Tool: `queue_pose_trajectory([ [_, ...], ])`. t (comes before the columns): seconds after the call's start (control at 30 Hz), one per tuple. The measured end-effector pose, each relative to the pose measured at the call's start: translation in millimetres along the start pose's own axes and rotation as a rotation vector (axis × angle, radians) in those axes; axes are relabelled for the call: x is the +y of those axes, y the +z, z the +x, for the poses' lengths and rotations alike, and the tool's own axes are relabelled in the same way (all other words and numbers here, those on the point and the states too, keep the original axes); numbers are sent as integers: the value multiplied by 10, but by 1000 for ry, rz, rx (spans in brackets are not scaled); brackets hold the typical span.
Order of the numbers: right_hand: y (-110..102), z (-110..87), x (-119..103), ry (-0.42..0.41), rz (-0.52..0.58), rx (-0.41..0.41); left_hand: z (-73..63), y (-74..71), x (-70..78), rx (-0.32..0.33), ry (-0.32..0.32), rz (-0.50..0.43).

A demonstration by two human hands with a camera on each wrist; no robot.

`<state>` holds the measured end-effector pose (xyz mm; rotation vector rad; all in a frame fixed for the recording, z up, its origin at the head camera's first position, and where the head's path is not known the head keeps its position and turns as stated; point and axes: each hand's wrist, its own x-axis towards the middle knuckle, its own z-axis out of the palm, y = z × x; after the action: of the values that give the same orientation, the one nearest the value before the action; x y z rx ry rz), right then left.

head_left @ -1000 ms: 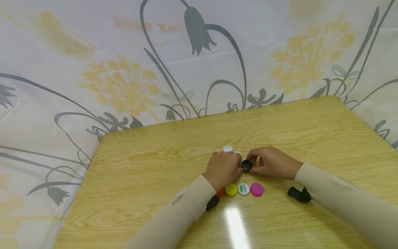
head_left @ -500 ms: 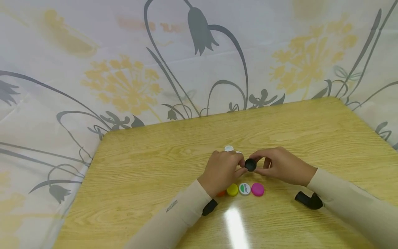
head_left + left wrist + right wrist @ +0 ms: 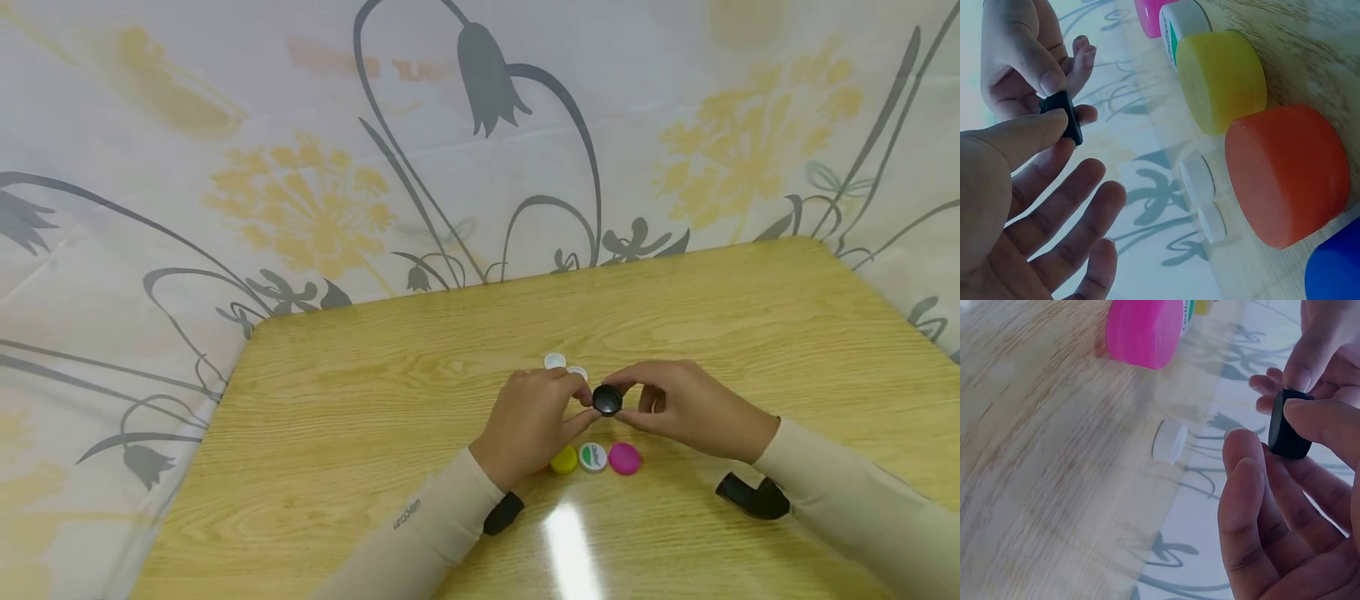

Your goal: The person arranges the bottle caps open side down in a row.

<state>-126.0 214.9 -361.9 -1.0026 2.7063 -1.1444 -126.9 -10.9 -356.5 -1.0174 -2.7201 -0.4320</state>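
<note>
A small black bottle cap point(image 3: 607, 401) is pinched between both hands above the table. My left hand point(image 3: 531, 429) holds its left edge with thumb and forefinger; in the left wrist view the other fingers point(image 3: 1085, 219) are spread out below. From the right, my right hand point(image 3: 686, 408) pinches the opposite edge with thumb and fingertips. The right wrist view shows the black cap point(image 3: 1291, 428) side-on, tilted. Closest to the hands on the table are a yellow cap point(image 3: 564, 460), a white-and-green cap point(image 3: 592, 457) and a pink cap point(image 3: 624, 457).
Two white caps point(image 3: 555, 360) lie beyond the left hand. An orange cap point(image 3: 1288, 175) and a blue cap point(image 3: 1338, 269) continue the near row, largely hidden by the left arm in the head view. A patterned cloth point(image 3: 420, 167) hangs behind the wooden table point(image 3: 360, 375).
Both wrists have drawn back and apart while the fingers keep the black cap. The cap has turned: its visible face looked hollow half a second ago and looks glossy now.
</note>
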Motion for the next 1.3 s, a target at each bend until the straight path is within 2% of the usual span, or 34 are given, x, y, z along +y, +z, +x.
queue_pose_trajectory([
  [0.2,30,-17,-6,-18,-17,59,-9,27,-17,33,-2,-39],
  [0.47,54,-20,-14,18,6,83,-17,12,-28,41,-4,-135],
  [0.6,60,-42,-4,38,17,89,-8,34,-36,29,24,-207],
  [0.7,72,-68,7,37,45,102,-9,63,-37,45,53,-225],
  [0.97,109,-90,24,3,118,133,-9,97,-28,78,73,-222],
  [1.1,117,-94,16,34,149,116,-12,103,-33,89,79,-188],
  [1.3,122,-106,22,106,217,104,-19,123,-54,167,139,-89],
])
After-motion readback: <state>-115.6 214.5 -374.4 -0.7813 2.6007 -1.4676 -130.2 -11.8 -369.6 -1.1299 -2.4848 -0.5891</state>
